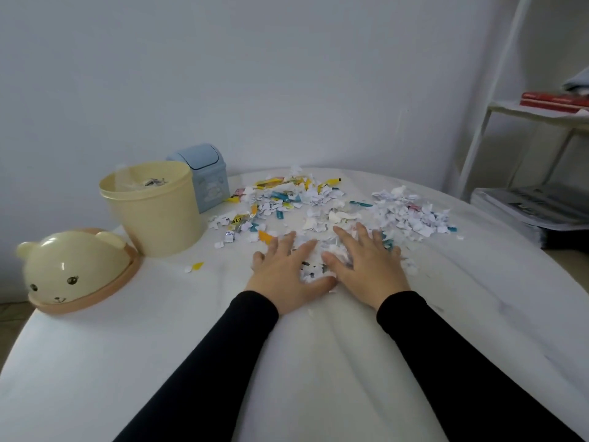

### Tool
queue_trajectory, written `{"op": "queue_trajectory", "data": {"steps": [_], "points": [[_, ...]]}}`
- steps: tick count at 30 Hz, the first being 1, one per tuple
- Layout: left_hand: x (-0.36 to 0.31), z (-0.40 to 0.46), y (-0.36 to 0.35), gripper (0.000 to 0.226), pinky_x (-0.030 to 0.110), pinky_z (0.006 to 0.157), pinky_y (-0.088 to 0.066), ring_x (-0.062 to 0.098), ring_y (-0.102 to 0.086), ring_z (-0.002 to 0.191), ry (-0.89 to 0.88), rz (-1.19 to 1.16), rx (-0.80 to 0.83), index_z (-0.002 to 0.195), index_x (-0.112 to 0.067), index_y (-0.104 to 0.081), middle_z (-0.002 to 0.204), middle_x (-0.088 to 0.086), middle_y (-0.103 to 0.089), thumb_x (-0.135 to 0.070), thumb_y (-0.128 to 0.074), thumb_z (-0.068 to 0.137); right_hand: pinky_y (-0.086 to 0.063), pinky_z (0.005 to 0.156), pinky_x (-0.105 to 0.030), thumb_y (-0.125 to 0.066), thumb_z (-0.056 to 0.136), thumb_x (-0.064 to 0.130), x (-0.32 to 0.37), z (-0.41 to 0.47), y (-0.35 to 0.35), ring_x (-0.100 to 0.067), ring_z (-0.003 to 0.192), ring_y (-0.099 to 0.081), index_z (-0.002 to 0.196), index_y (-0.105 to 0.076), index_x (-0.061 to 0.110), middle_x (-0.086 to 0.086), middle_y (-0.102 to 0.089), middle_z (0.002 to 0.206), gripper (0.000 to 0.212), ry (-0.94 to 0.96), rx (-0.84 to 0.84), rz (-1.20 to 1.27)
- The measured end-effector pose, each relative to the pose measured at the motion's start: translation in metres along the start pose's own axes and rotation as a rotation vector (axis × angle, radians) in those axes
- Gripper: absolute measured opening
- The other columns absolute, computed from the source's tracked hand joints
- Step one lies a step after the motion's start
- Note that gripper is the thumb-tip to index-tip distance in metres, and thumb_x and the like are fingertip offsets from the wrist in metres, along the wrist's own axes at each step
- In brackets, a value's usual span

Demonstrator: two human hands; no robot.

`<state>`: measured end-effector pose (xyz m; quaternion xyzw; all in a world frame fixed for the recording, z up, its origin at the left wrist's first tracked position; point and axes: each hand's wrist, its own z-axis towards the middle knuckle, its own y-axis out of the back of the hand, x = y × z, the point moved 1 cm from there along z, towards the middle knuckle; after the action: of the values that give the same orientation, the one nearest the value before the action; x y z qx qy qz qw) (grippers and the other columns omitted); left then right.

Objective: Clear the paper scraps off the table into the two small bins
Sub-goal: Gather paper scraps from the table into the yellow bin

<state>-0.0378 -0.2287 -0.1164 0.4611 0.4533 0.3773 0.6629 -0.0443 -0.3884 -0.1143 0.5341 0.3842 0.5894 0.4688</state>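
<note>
Torn paper scraps [322,205], white with bits of yellow and blue, lie spread over the far middle and right of the white table [159,330]. My left hand [283,275] and my right hand [366,266] rest flat side by side, fingers spread, on the near edge of the pile, with a small heap of scraps between them. A cream round bin [154,207] stands open at the left with some scraps inside. Behind it stands a small blue bin [207,177] with its swing lid closed.
The cream bin's bear-face lid [75,269] lies near the table's left edge. A single yellow and white scrap [192,267] lies apart, in front of the cream bin. A white shelf [535,113] with red books and a stack of papers [535,208] stand at the right.
</note>
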Motion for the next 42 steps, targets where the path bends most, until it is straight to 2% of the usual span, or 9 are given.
{"op": "queue_trajectory", "data": {"steps": [5,12,16,22,25,29,34,37,42], "points": [[0.012,0.016,0.003,0.049,0.034,0.104,-0.027,0.018,-0.036,0.126,-0.084,-0.050,-0.067,0.128,-0.037,-0.051,0.134,-0.007,-0.044,-0.057,-0.052,0.084,-0.032,0.100,-0.044,-0.034,0.092,0.062,0.002,0.009,-0.002,-0.027,0.126,-0.040,0.128,-0.050,0.030,0.000,-0.049,0.135,0.051,-0.015,-0.118,-0.072],[0.011,0.017,0.001,0.025,0.028,0.083,-0.039,0.026,-0.051,0.101,-0.109,-0.108,-0.172,0.107,-0.010,-0.058,0.107,0.008,-0.053,-0.030,-0.048,0.094,-0.038,0.070,-0.032,-0.039,0.095,0.046,0.009,0.008,0.000,-0.028,0.098,-0.055,0.097,-0.056,0.017,-0.008,-0.062,0.100,0.034,0.038,-0.218,-0.023],[0.012,0.012,0.007,0.021,0.023,0.070,-0.029,0.025,-0.050,0.089,-0.062,-0.167,-0.197,0.092,-0.008,-0.053,0.088,0.005,-0.045,-0.027,-0.044,0.098,-0.033,0.061,-0.030,-0.044,0.092,0.039,0.010,0.004,0.002,-0.025,0.074,-0.052,0.071,-0.042,0.015,-0.004,-0.051,0.071,0.032,0.030,-0.256,0.115],[0.016,0.003,0.018,0.031,0.024,0.060,-0.019,0.018,-0.040,0.074,0.078,-0.400,-0.263,0.072,-0.014,-0.041,0.072,-0.001,-0.040,-0.030,-0.046,0.097,-0.032,0.051,-0.033,-0.051,0.089,0.033,0.013,0.000,0.008,-0.024,0.056,-0.041,0.061,-0.036,0.011,-0.005,-0.040,0.056,0.038,0.022,-0.403,0.363],[0.013,-0.001,0.026,0.032,0.027,0.059,-0.024,0.019,-0.040,0.072,0.137,-0.526,-0.298,0.077,-0.011,-0.044,0.070,-0.002,-0.041,-0.036,-0.047,0.096,-0.031,0.047,-0.032,-0.055,0.085,0.031,0.017,-0.001,0.016,-0.023,0.051,-0.038,0.062,-0.044,0.004,-0.013,-0.044,0.055,0.037,0.048,-0.462,0.489],[0.015,-0.003,0.041,0.037,0.036,0.064,-0.044,0.030,-0.054,0.070,0.165,-0.798,-0.340,0.098,-0.005,-0.060,0.074,0.013,-0.059,-0.041,-0.052,0.093,-0.024,0.046,-0.025,-0.061,0.081,0.024,0.034,0.000,0.032,-0.013,0.047,-0.027,0.055,-0.042,0.005,-0.001,-0.034,0.050,0.037,0.089,-0.507,0.608],[0.033,-0.009,0.072,0.016,0.016,0.068,-0.046,0.003,-0.060,0.074,0.164,-0.987,-0.374,0.099,-0.023,-0.064,0.087,-0.015,-0.068,-0.034,-0.055,0.093,-0.018,0.041,-0.020,-0.061,0.077,0.021,0.070,0.019,0.058,-0.013,0.049,-0.019,0.052,-0.031,0.014,0.002,-0.023,0.049,0.040,0.121,-0.521,0.677],[0.051,-0.010,0.088,0.018,0.020,0.071,-0.048,0.008,-0.064,0.082,0.163,-1.053,-0.423,0.099,-0.017,-0.067,0.091,-0.008,-0.071,-0.030,-0.056,0.094,-0.019,0.039,-0.020,-0.062,0.076,0.017,0.097,0.029,0.069,-0.013,0.048,-0.019,0.052,-0.028,0.015,0.004,-0.021,0.047,0.042,0.146,-0.498,0.744],[0.070,-0.010,0.117,0.018,0.013,0.047,-0.036,-0.002,-0.047,0.048,0.179,-1.058,-0.468,0.084,-0.015,-0.062,0.054,-0.018,-0.055,-0.028,-0.055,0.094,-0.018,0.037,-0.021,-0.062,0.076,0.017,0.134,0.046,0.075,-0.013,0.043,-0.021,0.052,-0.028,0.017,0.000,-0.021,0.041,0.041,0.143,-0.431,0.827]]}}
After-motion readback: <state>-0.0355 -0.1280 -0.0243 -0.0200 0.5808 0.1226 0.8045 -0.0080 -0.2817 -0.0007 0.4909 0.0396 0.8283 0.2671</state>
